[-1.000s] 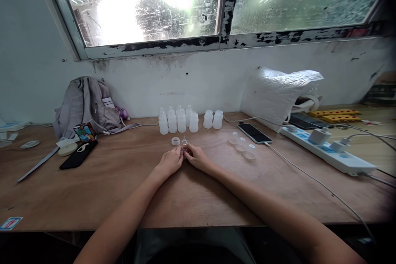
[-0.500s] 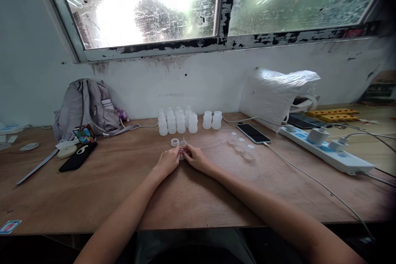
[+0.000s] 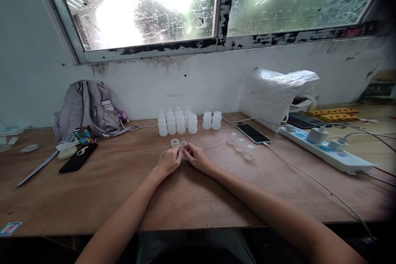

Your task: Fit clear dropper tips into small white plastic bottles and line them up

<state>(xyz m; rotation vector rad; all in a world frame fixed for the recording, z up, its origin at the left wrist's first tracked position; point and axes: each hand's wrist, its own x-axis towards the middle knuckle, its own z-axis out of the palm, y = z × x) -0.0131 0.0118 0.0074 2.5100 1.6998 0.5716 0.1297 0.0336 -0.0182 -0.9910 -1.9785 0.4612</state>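
My left hand (image 3: 169, 160) and my right hand (image 3: 196, 157) meet over the middle of the wooden table. Their closed fingertips pinch a small clear part (image 3: 182, 149), which looks round but is largely hidden by the fingers. Just beyond the fingertips stands a clear bottle nipple (image 3: 183, 142), with a whitish bottle ring (image 3: 175, 142) to its left. Farther back, several translucent baby bottles (image 3: 171, 123) with tops stand in a cluster against the wall. Two bottle bodies without tops (image 3: 212, 120) are to their right.
Clear discs (image 3: 248, 156) and smaller ones lie right of my hands, near a phone (image 3: 253, 133) with a cable. A power strip (image 3: 328, 148) and silver bag (image 3: 278, 95) stand farther right. At left are a grey backpack (image 3: 85, 109) and a black case (image 3: 78, 158).
The fingers have shifted slightly around the small clear part, and less of it shows below the fingertips. Everything on the table stays in place.
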